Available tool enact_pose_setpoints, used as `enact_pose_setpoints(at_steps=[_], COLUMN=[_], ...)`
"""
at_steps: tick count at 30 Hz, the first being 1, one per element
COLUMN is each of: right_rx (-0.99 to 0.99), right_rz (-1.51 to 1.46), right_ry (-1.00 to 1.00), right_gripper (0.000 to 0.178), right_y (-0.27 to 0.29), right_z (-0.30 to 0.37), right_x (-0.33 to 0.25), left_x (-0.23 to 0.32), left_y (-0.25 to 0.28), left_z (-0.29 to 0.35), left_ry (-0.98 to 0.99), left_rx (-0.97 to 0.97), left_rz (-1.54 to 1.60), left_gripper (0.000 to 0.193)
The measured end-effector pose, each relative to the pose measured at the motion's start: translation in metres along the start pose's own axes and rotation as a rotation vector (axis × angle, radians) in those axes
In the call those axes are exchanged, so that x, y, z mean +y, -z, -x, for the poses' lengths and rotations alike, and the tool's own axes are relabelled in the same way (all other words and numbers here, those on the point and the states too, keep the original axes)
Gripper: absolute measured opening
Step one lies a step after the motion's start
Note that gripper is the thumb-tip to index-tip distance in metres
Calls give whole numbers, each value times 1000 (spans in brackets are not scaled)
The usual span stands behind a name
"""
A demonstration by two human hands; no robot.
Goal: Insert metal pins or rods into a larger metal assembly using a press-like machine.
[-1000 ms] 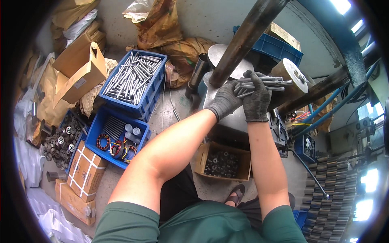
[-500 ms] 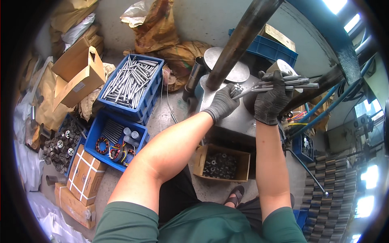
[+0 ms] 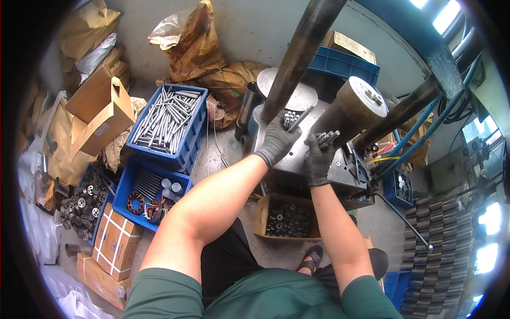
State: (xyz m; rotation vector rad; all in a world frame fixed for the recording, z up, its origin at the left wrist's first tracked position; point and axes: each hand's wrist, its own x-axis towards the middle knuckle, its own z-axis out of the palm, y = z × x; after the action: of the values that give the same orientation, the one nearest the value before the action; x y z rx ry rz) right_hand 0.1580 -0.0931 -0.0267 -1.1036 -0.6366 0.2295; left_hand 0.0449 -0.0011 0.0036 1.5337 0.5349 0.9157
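Split now, one bundle into two: left hand (image 3: 276, 142) clamped on some metal rods (image 3: 294, 118), right hand (image 3: 319, 159) gripping the rest (image 3: 328, 138), ends up for sorting.

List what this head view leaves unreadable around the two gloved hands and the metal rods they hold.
- Rod count in the left hand: its rods bunch together, glove covering their lower ends.
- Rods in the right hand: mostly hidden inside the fist.
- Grey machine top: largely covered by both hands and the dark post.
- Contents of the cardboard box: too small to identify.
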Motion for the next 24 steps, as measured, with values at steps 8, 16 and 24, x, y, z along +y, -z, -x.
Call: enact_pose_setpoints(at_steps=[8, 16, 24], right_rx=[-25, -70, -207], right_rz=[131, 316, 386], right_ry=[-41, -197, -697], right_gripper=[34, 17, 28], right_y=[3, 2, 34], right_z=[4, 2, -34], right_x=[7, 1, -36], left_x=[-6, -23, -10], left_y=[-2, -16, -48], left_z=[-5, -12, -27], left_ry=[100, -1, 468], left_rx=[-24, 15, -29], left_rz=[366, 119, 7], left_gripper=[33, 38, 57])
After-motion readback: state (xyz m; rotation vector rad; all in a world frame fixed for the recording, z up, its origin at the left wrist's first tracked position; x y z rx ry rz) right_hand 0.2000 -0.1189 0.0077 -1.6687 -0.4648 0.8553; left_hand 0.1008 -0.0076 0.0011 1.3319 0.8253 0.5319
